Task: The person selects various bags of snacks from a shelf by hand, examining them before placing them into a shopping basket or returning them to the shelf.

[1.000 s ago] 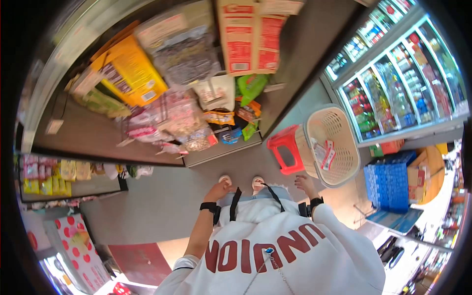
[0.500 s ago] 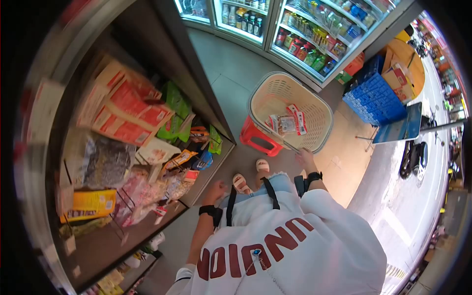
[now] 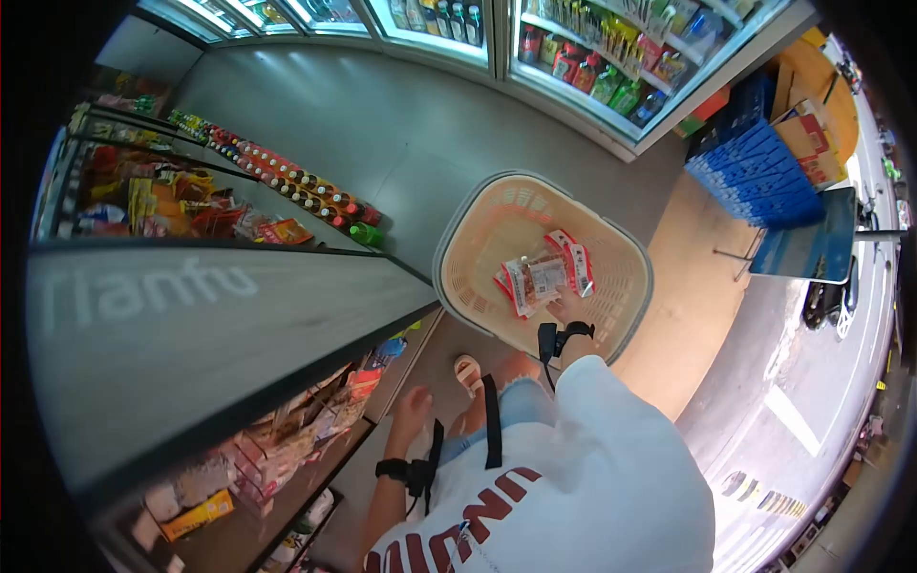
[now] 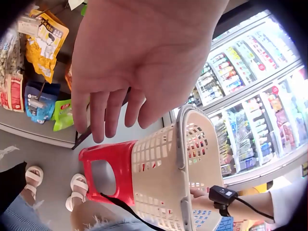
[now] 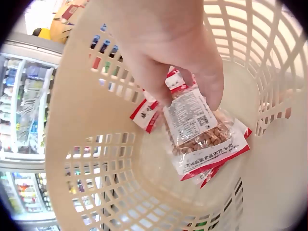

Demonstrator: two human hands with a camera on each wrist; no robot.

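Inside a cream plastic shopping basket, my right hand is down among clear snack packets with red edges. The right wrist view shows its thumb and fingers pinching the upper end of the top snack packet, which holds brown pieces and bears a white label. Another red-edged packet lies partly under it. My left hand hangs in the air with its fingers loosely extended and holds nothing. It is near the shelf end in the head view, left of the basket.
The basket stands on a red stool. Lit drink fridges line the back. A shelf unit with hanging snack bags is at left, with a row of bottles on the floor beyond. Blue crates stand right, by the street.
My view has turned right and I have come nearer the basket. My right hand has moved from outside the rim down into it, onto a snack packet. The left hand stays empty.
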